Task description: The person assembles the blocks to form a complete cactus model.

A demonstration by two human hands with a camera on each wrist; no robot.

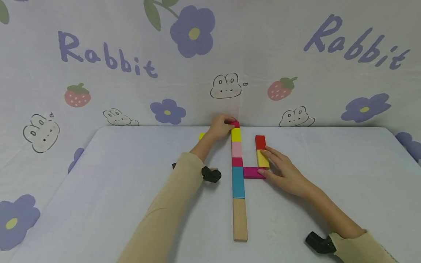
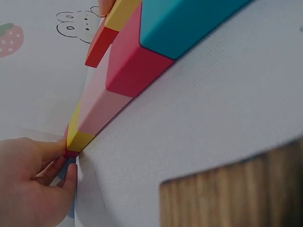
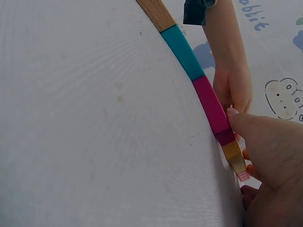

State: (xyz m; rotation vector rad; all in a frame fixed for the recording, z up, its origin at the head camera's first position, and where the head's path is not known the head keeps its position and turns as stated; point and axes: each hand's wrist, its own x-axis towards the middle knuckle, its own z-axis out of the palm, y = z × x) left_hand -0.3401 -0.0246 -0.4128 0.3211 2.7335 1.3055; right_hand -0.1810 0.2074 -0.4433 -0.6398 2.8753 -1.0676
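A straight column of blocks lies on the white table, running from a plain wooden block (image 1: 240, 220) through a blue one (image 1: 238, 182), a dark red one (image 1: 237, 162), a pink one (image 1: 236, 149) and a yellow one (image 1: 236, 134) to a red block (image 1: 235, 124) at the far end. My left hand (image 1: 221, 127) pinches that far red block between thumb and fingers. Branching right from the blue block is a magenta block (image 1: 251, 172). My right hand (image 1: 284, 171) rests its thumb on the magenta block and its extended fingertips on a second yellow block (image 1: 263, 159), behind which lies another red block (image 1: 260, 141).
Left of the column, partly hidden by my left arm, are a small yellow block (image 1: 201, 136) and a wooden piece (image 1: 214, 169). A ridged brown wooden piece (image 2: 232, 189) looms close in the left wrist view. A printed cloth (image 1: 131, 87) hangs behind the table.
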